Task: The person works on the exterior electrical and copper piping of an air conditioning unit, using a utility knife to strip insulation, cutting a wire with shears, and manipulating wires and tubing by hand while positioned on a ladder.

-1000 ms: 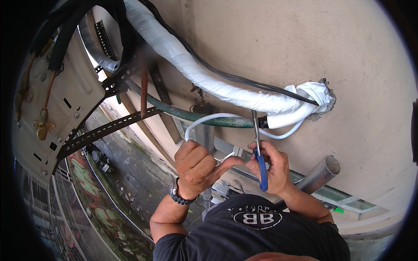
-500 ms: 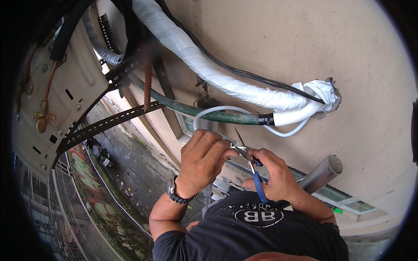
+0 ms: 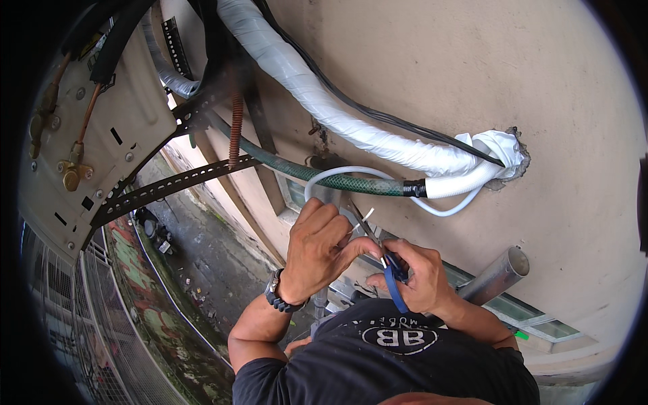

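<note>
My left hand [image 3: 320,243] is closed around the end of a thin light-grey cable [image 3: 351,169], which loops out beside the wall hole. A short white strip [image 3: 362,219] sticks out beyond my left fingers, lying across the scissor blades. My right hand [image 3: 422,273] has its fingers in the blue handles of a pair of scissors [image 3: 394,290]. The scissors point up and left, their blades close to my left thumb. Just above my hands, a green braided hose [image 3: 351,181] is joined with black tape to a white corrugated pipe [image 3: 452,183].
A thick white-wrapped pipe bundle [image 3: 337,115] and black cables [image 3: 385,116] run into the wall hole. On the left, a metal unit [image 3: 111,145] sits by a perforated bracket [image 3: 175,181]. A grey metal pipe [image 3: 496,273] is at right. Far below lies an alley [image 3: 202,250].
The scissors have shifted slightly left and down, and the white strip now juts out past the blades. My left thumb has stretched toward the scissors. The view has shifted slightly.
</note>
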The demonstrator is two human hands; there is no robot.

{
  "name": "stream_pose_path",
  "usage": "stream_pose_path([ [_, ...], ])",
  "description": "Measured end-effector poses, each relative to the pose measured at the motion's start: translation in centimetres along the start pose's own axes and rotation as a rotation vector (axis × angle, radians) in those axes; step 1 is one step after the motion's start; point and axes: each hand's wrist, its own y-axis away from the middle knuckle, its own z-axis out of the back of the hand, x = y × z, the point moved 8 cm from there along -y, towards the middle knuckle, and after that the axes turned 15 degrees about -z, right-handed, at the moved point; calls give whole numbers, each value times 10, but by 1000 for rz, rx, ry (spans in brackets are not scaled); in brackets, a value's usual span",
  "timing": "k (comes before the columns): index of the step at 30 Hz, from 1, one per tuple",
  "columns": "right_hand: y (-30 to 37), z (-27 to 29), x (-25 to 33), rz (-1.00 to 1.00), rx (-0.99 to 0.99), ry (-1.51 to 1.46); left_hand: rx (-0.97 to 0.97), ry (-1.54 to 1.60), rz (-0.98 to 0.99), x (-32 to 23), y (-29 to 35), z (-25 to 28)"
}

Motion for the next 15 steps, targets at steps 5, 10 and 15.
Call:
stream_pose_path([
  [5, -7, 3, -28, -234, -85, -186, -59, -104, -97, -14, 9, -1],
  [10, -1, -1, -8, 27, 47, -39, -12, 86, 109, 0, -7, 8],
  [15, 6, -12, -15, -36, 111, 2, 34, 93, 101, 9, 1, 6],
])
